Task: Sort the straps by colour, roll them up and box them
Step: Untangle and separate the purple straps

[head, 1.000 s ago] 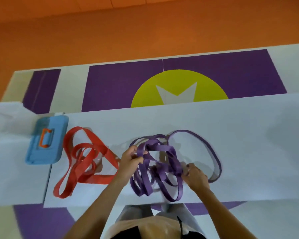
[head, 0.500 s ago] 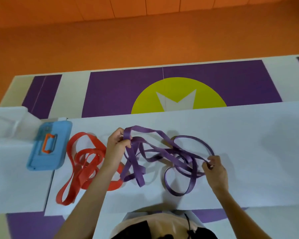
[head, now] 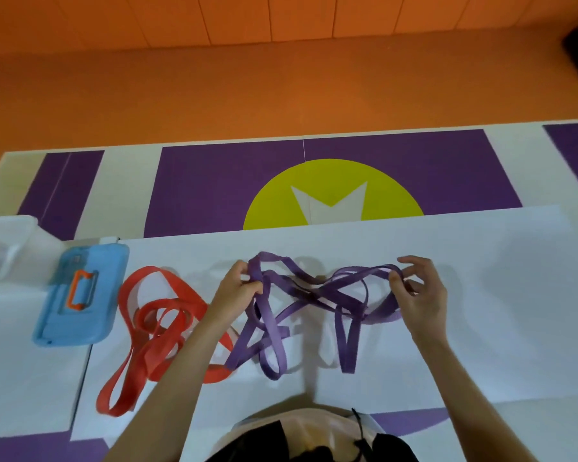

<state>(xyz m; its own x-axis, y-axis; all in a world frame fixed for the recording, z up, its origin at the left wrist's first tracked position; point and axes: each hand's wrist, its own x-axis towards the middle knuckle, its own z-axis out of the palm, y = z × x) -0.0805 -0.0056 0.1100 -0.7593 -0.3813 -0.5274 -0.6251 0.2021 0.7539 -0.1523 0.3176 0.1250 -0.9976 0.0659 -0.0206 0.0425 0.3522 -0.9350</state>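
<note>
Pulling wider apart than a moment ago, the left hand [head: 237,290] gripping one bunch of loops and the right hand [head: 419,295] pinching the far end stretch the purple strap [head: 317,290] across mid-frame, apparently loosening its tangle for rolling; the red strap [head: 157,323] lies lower left.

1. The left hand [head: 238,291] has moved away from the person toward the far side of the tabletop [head: 501,331], still gripping the purple strap [head: 327,290].
2. The right hand [head: 422,296] has swung out to the right. Its fingers [head: 414,261], earlier curled on the heap, are now spread and pinch a loop end.
3. The purple strap, a tight heap a second ago, is now stretched between both hands, with loops trailing toward the person.
</note>
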